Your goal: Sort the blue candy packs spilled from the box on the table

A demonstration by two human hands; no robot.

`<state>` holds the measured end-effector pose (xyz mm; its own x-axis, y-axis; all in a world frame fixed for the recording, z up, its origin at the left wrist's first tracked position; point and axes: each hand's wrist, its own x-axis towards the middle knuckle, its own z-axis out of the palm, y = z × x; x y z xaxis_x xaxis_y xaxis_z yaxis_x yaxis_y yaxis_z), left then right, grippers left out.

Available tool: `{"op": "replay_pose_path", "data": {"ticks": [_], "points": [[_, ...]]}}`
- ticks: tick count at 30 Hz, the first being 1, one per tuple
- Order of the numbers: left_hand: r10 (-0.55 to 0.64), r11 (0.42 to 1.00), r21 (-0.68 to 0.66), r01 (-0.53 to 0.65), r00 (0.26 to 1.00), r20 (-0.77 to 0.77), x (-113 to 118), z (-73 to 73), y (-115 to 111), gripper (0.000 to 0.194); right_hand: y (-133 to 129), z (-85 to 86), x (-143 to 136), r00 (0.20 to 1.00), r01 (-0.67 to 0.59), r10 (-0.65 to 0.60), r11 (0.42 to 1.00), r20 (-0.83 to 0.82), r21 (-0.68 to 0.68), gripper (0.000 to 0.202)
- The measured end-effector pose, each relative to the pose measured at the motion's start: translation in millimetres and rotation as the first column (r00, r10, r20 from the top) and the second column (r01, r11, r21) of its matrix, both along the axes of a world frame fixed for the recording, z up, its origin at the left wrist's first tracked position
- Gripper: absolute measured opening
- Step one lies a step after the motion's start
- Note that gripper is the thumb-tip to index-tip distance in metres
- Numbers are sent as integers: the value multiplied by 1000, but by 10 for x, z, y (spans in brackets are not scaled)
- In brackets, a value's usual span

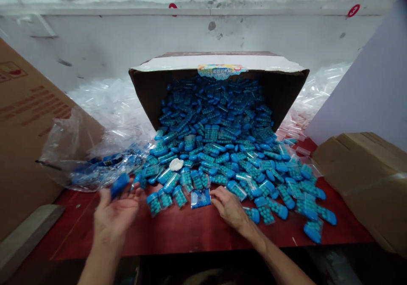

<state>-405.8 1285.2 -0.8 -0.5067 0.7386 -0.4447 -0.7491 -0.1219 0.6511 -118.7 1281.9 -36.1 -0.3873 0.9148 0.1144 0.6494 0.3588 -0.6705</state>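
Note:
My left hand (117, 215) is palm up at the left, holding a small blue pack (120, 185) between thumb and fingers; motion blurs it. My right hand (231, 208) pinches the right edge of a flat, clear-and-blue printed sleeve (200, 199) at the front of the pile. Behind both hands spreads a heap of small clear candy boxes (211, 133) with blue caps and turquoise balls inside. They spill from a carton (294, 100) lying on its side. A white lump (176, 164) rests among the boxes.
At the left, a clear plastic bag (71, 143) of blue printed sleeves (111, 166) leans by a large brown carton (28, 119). Clear plastic pieces (114, 102) are heaped behind. A closed brown box (365, 183) stands right on the red table (178, 238).

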Motion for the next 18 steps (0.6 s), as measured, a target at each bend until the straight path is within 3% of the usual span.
{"op": "replay_pose_path", "data": {"ticks": [3, 5, 7, 9, 12, 14, 18], "points": [[81, 991, -107, -79, 997, 14, -259, -78, -108, 53, -2, -40, -198, 958, -46, 27, 997, 287, 61, 21], [56, 980, -189, -54, 998, 4, -192, -132, -154, 40, 14, -105, -302, 897, -47, 6, 995, 441, 83, 20], [-52, 972, -228, 49, 999, -4, 36, -184, -177, 23, 32, -193, -367, 853, -30, -28, 994, 521, 102, 20], [-246, 944, -231, 236, 969, -11, 359, -244, -191, 12, 42, -281, -394, 842, -14, -56, 992, 536, 127, 20], [-475, 860, -265, 437, 874, -102, 851, -364, -227, 13, 44, -363, -385, 849, -11, -81, 985, 522, 170, 20], [-552, 819, -304, 486, 813, -187, 1099, -452, -246, 23, 43, -369, -358, 850, -12, -89, 982, 520, 188, 20], [-574, 800, -421, 428, 751, -327, 1355, -545, -187, 40, 53, -278, -268, 874, 42, -164, 963, 458, 265, 20]]}}
